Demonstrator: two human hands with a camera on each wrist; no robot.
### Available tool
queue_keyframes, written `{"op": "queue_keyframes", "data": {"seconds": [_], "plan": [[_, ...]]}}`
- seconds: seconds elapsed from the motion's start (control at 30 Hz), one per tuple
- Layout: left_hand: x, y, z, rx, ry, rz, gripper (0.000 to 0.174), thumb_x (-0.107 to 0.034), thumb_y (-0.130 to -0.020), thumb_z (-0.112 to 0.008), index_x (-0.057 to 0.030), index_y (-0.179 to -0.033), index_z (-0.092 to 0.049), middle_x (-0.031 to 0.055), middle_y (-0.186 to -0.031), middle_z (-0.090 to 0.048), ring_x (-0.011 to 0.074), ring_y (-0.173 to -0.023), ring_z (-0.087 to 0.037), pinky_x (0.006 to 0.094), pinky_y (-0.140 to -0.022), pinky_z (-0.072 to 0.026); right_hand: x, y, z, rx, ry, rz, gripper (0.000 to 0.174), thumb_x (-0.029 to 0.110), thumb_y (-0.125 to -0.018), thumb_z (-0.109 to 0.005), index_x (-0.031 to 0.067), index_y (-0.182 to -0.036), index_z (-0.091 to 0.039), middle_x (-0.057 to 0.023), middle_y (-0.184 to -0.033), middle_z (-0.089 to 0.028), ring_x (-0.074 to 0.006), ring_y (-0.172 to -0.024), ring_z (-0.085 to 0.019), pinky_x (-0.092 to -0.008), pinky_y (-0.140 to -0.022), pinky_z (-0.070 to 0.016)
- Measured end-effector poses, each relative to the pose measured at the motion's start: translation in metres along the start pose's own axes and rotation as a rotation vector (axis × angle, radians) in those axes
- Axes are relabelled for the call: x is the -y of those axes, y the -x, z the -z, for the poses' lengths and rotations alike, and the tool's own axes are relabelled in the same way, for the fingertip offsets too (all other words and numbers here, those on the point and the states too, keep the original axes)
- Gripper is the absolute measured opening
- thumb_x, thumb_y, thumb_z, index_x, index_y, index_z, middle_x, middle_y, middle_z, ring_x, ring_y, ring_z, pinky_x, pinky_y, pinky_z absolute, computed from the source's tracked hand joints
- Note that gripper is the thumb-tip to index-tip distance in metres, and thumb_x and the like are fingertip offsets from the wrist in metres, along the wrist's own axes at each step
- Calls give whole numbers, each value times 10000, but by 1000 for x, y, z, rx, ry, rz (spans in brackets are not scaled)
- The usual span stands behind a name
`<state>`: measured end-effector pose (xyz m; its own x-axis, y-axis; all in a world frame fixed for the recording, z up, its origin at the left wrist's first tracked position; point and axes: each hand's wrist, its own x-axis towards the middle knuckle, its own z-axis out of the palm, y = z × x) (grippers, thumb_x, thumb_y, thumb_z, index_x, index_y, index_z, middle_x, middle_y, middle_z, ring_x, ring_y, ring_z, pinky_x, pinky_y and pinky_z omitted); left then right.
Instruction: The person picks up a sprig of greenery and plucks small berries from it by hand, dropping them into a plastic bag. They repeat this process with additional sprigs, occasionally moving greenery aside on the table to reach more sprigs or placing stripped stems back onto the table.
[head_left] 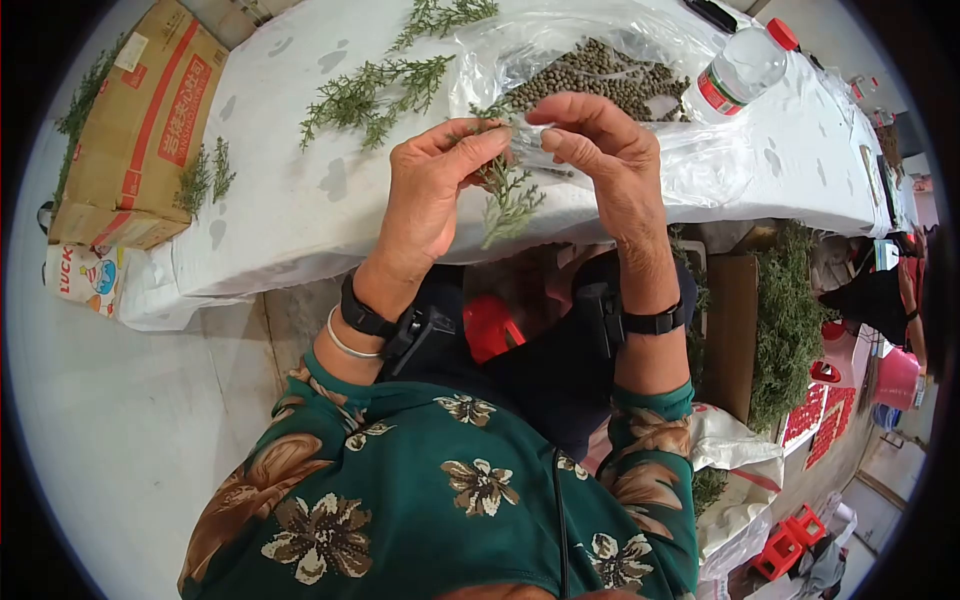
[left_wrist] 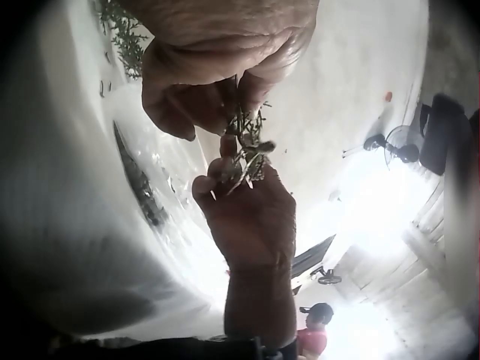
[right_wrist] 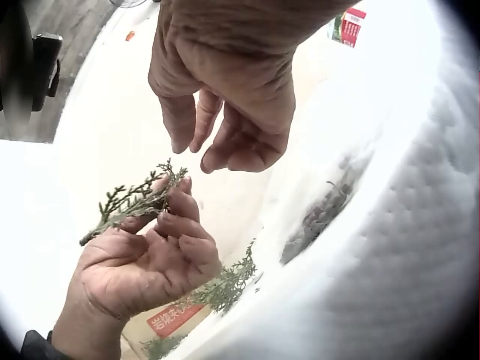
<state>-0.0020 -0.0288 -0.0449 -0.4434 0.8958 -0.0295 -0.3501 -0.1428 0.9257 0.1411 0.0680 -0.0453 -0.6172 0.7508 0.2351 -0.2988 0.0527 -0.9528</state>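
A green conifer sprig [head_left: 510, 195] with flat, scaly leaflets is pinched between the thumb and fingers of my left hand [head_left: 435, 180]. It hangs over the table's near edge in the head view. In the right wrist view the sprig [right_wrist: 131, 202] lies across the left hand's fingers [right_wrist: 180, 217]. My right hand [head_left: 610, 160] is just to the right, its thumb and forefinger bent toward the sprig with a small gap between them. From the right wrist, my right hand [right_wrist: 225, 97] hangs just above the sprig's tip, with nothing seen between its loosely bent fingers.
Behind the hands, a clear plastic bag [head_left: 480, 65] holds many small brown round seeds [head_left: 600, 80]. A red-capped bottle [head_left: 740, 70] stands at its right. Loose sprigs [head_left: 380, 95] lie left of the bag. A cardboard box [head_left: 140, 130] sits far left; more greenery [head_left: 785, 320] fills a box below right.
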Motion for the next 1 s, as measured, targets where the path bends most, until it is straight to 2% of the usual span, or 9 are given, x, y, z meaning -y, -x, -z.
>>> {"op": "queue_keyframes", "data": {"seconds": [0.13, 0.23, 0.27, 0.4, 0.53, 0.67, 0.77, 0.9, 1.0], "plan": [[-8, 7, -3, 209, 137, 301, 229, -126, -830, -596, 48, -978, -594, 51, -747, -593, 123, -691, -572, 248, -654, -463, 6, 3, 1, 3, -56, 46, 245, 85, -792, -618, 26, -1030, -617, -65, -982, -632, -104, -800, -562, -248, -738, -451], [-8, 30, -9, 357, 3, -174, 245, -156, -842, -576, 55, -966, -583, 49, -730, -560, 127, -636, -539, 277, -641, -462, 5, 7, 4, 138, -105, -57, 279, 69, -785, -616, 28, -1061, -605, -73, -1018, -619, -118, -822, -571, -264, -755, -469], [-8, 30, -10, 360, -1, -169, 245, -156, -842, -576, 55, -966, -583, 49, -730, -560, 127, -636, -539, 277, -641, -462, 5, 8, 5, 133, -108, -57, 279, 69, -785, -616, 28, -1061, -605, -73, -1018, -619, -118, -822, -571, -264, -755, -469], [-2, 20, -4, 366, -43, -5, 264, -186, -846, -569, 55, -954, -582, 57, -761, -567, 124, -608, -520, 289, -631, -461, 2, 8, 9, 225, -130, -130, 240, 62, -790, -615, 16, -1025, -616, -69, -946, -634, -122, -795, -582, -271, -752, -486], [7, 5, 4, 337, 202, 399, 227, -152, -834, -581, 50, -938, -590, 50, -740, -565, 111, -587, -508, 276, -615, -455, -15, 3, 15, 153, -72, -137, 181, 66, -800, -615, 6, -970, -632, -58, -845, -640, -113, -735, -585, -254, -703, -489], [3, 8, -8, 204, 99, 368, 198, -128, -823, -597, 48, -914, -601, 29, -722, -578, 78, -580, -496, 254, -596, -446, -19, 1, 10, 90, -152, -137, 122, 69, -802, -622, 1, -902, -642, -29, -744, -621, -90, -666, -564, -228, -651, -466], [5, 4, -9, 253, -252, 224, 365, -246, -794, -658, 31, -1025, -606, 48, -768, -606, 71, -653, -515, 230, -631, -456, -21, 0, 7, 28, -242, -164, 92, 72, -795, -629, 11, -862, -643, -11, -714, -599, -75, -636, -536, -200, -599, -430], [4, 6, -8, 241, -678, -29, 274, -198, -793, -666, 25, -948, -630, 15, -693, -599, 62, -621, -522, 198, -575, -441, -20, 0, 2, -17, -271, -180, 61, 73, -795, -626, 20, -822, -637, 2, -709, -588, -66, -626, -521, -188, -587, -409], [6, 11, -13, 121, -622, -147, 250, -169, -782, -678, 24, -932, -629, 20, -712, -602, 60, -609, -522, 188, -553, -437, -22, 0, 4, -27, -272, -136, 64, 81, -802, -617, 21, -821, -633, -2, -725, -594, -70, -623, -523, -191, -593, -414]]}}
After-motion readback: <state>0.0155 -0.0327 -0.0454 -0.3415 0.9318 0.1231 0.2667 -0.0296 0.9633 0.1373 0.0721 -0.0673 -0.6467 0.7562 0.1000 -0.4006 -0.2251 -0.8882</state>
